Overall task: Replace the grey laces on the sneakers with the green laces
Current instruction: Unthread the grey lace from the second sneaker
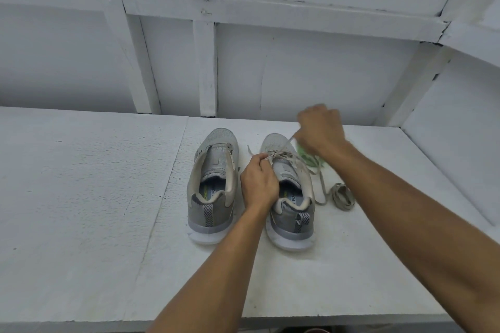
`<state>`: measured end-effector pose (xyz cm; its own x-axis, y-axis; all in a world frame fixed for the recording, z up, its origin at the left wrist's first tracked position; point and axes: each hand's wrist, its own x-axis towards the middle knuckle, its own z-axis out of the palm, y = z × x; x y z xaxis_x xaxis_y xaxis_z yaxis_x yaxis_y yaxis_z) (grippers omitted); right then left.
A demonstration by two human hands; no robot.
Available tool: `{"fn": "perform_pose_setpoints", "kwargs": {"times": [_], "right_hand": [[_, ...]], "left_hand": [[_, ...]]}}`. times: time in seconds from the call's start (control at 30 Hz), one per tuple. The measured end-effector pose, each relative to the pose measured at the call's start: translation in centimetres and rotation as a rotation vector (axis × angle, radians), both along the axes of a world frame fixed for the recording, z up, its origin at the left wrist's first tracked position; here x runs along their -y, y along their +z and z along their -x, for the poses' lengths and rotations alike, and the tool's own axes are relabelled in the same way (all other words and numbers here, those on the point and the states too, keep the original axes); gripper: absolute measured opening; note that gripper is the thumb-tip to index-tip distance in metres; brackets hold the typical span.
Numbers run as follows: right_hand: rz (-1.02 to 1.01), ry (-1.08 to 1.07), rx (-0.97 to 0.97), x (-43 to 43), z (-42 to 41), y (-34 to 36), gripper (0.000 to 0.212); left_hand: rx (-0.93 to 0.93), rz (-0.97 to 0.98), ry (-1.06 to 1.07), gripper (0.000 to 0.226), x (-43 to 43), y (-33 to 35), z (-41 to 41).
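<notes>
Two grey sneakers stand side by side on the white table (81, 197), heels toward me. The left sneaker (213, 184) has no lace in it. The right sneaker (289, 197) still carries a grey lace (281, 155) across its eyelets. My left hand (258, 184) pinches that lace at the sneaker's left side. My right hand (320, 131) is raised above the toe, blurred, gripping the other end of the same lace, which runs taut up to it. A bunch of green laces (311, 158) lies just right of the sneaker, partly hidden by my right wrist.
A loose coiled grey lace (341, 194) lies on the table to the right of the right sneaker. White panelled walls close the table at the back and on the right. The table's front edge runs along the bottom of the view.
</notes>
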<state>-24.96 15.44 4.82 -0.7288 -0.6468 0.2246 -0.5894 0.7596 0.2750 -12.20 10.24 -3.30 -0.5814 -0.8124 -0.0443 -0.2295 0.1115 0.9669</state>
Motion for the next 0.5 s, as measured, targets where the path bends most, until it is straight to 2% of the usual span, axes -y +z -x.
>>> {"fn": "perform_pose_setpoints", "kwargs": {"times": [0.07, 0.13, 0.27, 0.37, 0.5], "right_hand": [[0.109, -0.1, -0.06, -1.2, 1.7, 1.5, 0.027], [0.107, -0.116, -0.034, -1.8, 2.6, 1.9, 0.03], [0.073, 0.031, 0.181, -0.2, 0.6, 0.3, 0.04], [-0.074, 0.167, 0.333, 1.3, -1.7, -2.4, 0.028], [-0.111, 0.189, 0.297, 1.8, -2.1, -3.5, 0.019]], "left_hand": [[0.0, -0.004, -0.001, 0.036, 0.0, 0.0, 0.0], [0.003, -0.008, 0.003, 0.036, 0.0, -0.1, 0.0], [-0.004, 0.001, 0.005, 0.036, -0.1, 0.0, 0.1], [0.001, 0.011, -0.002, 0.036, 0.0, -0.1, 0.1], [-0.005, 0.007, -0.001, 0.035, 0.1, -0.2, 0.2]]}}
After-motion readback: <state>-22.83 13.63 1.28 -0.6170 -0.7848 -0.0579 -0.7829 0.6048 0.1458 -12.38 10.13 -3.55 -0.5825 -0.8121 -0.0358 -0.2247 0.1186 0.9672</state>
